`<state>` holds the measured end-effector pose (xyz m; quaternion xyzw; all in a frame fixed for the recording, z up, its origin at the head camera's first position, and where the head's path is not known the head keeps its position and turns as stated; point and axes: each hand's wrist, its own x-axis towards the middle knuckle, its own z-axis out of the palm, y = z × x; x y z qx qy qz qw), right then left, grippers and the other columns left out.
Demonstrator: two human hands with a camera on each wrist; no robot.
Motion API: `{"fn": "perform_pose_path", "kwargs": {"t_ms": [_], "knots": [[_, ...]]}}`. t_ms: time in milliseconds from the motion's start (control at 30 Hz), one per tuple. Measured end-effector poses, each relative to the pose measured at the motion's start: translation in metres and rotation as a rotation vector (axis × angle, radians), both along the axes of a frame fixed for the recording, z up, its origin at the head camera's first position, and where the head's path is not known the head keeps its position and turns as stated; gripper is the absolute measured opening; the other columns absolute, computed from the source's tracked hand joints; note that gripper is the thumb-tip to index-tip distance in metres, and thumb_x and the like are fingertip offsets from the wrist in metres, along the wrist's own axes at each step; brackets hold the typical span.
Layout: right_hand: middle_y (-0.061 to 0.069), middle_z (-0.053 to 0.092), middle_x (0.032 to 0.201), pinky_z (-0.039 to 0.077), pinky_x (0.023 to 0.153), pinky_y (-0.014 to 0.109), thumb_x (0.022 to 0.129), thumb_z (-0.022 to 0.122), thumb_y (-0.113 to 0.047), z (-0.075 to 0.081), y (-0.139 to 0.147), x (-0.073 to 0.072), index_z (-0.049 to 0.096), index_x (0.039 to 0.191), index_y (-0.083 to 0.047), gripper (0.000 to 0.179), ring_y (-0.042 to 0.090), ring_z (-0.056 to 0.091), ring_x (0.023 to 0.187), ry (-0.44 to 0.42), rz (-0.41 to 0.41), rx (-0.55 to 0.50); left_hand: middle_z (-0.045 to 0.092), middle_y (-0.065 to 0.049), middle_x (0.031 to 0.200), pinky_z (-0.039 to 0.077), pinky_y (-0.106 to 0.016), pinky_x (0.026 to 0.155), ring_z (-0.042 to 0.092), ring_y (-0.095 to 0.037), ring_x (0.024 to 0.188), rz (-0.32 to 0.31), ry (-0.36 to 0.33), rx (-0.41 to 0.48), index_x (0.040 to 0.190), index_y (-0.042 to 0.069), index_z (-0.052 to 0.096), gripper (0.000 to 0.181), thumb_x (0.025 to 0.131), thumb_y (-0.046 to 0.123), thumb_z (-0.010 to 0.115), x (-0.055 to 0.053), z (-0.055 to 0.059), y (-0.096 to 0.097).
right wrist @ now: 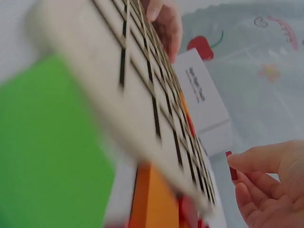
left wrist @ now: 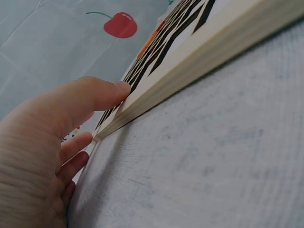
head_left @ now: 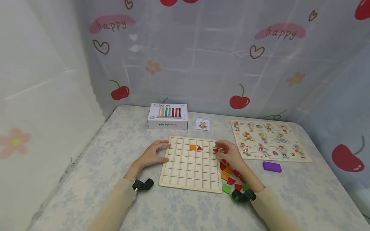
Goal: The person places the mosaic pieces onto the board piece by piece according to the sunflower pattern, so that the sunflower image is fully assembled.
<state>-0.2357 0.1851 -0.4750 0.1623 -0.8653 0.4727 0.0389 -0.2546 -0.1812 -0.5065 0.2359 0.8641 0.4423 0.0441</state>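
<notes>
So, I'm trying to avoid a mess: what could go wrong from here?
The right hand pinches a thin red piece, which might slip and drop. Loose pieces lie beside the board, so that hand could brush and scatter them.

Patterned tbl (head_left: 86, 179) w/ grid bd (head_left: 188, 175), loose pcs (head_left: 226, 188), box (head_left: 167, 123), card (head_left: 202, 124), puzzle bd (head_left: 255, 142) & purple block (head_left: 272, 166).

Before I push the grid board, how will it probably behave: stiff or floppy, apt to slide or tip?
The grid board is probably stiff: its edge looks thick and straight. Lying flat and broad on the table, it should slide rather than tip. The orange square and red triangle on it may shift if jolted, as no fastening shows.
</notes>
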Motion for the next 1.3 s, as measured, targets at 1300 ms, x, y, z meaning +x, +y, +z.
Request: {"fn": "perform_pose_path", "kwargs": {"t_ms": [1300], "knots": [[0.024,0.064,0.111,0.052,0.093,0.045,0.081,0.066,0.008,-0.012,-0.094,-0.047,0.058,0.122,0.006,0.042,0.037,0.062,0.105,-0.078,0.23,-0.106,0.044,-0.005,0.146,0.027,-0.057,0.114,0.034,-0.032,0.14,0.008,0.013,-0.037,0.131,0.018,0.058,0.062,0.074,0.032,0.081,0.0,0.003,0.001]]}}
